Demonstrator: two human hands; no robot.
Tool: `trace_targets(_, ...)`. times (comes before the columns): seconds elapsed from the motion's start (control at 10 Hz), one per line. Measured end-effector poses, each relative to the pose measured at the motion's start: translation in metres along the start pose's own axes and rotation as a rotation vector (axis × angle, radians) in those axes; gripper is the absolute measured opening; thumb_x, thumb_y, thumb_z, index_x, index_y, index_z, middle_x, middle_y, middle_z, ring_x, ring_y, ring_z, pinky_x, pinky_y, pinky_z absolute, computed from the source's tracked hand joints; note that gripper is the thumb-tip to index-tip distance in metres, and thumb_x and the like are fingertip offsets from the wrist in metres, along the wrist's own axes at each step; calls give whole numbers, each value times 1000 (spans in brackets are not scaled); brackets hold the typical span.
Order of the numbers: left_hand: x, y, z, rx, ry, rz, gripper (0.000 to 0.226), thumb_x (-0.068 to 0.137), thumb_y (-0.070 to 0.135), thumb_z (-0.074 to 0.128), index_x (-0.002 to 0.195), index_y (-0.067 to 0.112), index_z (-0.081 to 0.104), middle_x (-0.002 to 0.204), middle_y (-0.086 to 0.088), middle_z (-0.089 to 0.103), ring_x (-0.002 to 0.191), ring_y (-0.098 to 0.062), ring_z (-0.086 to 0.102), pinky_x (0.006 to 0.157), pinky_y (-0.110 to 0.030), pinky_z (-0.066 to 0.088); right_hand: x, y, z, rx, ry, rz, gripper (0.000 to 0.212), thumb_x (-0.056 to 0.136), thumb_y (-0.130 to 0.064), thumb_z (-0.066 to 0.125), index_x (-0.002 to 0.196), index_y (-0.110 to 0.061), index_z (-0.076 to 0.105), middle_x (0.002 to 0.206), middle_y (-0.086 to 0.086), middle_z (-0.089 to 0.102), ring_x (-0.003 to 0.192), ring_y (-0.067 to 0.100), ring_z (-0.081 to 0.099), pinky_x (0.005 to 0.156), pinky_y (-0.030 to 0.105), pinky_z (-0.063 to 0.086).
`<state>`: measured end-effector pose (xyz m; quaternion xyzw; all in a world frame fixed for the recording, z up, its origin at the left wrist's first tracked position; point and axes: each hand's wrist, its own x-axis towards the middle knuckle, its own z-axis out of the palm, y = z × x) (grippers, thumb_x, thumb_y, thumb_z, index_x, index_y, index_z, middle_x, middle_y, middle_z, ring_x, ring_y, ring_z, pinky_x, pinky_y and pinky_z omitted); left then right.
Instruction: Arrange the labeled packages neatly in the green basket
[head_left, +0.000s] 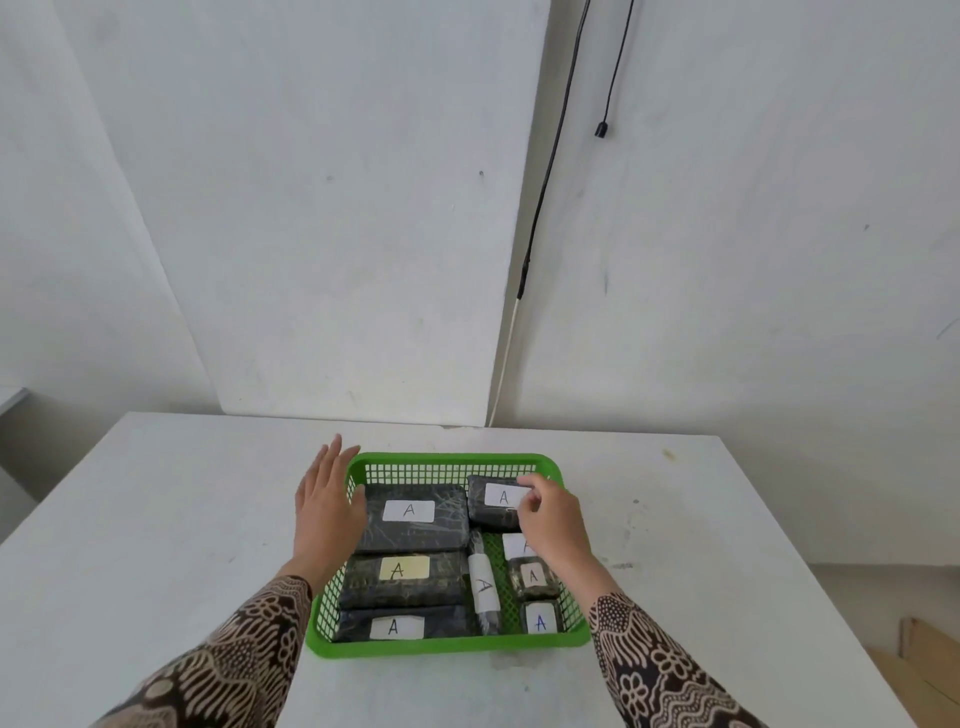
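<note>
A green plastic basket (447, 460) sits on the white table, filled with several black wrapped packages, each with a white label marked "A". Three long packages lie stacked on the left side, the far one (415, 517) largest. A thin roll (484, 587) lies in the middle, and small packages (532, 577) fill the right side. My right hand (550, 519) pinches the near right edge of the far right package (493, 501). My left hand (327, 504) hovers flat with fingers apart over the basket's left rim, holding nothing.
The white table (156, 519) stretches around the basket on all sides. A white wall stands behind it, with a black cable (550, 156) hanging down. A wooden surface (930, 660) shows at the lower right, past the table's edge.
</note>
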<state>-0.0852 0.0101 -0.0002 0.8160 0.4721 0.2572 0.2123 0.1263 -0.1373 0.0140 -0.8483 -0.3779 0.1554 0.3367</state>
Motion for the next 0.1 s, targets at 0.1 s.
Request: trace_targets(0.1, 16, 18, -3, 9, 37, 97, 51, 91, 13, 50, 140, 18, 35, 157, -3, 20, 147, -20, 12, 120, -43, 12, 8, -14, -11, -34, 38, -93, 45, 90, -10, 50, 134, -17, 47, 114, 4, 58, 101, 17, 51, 85, 28, 49)
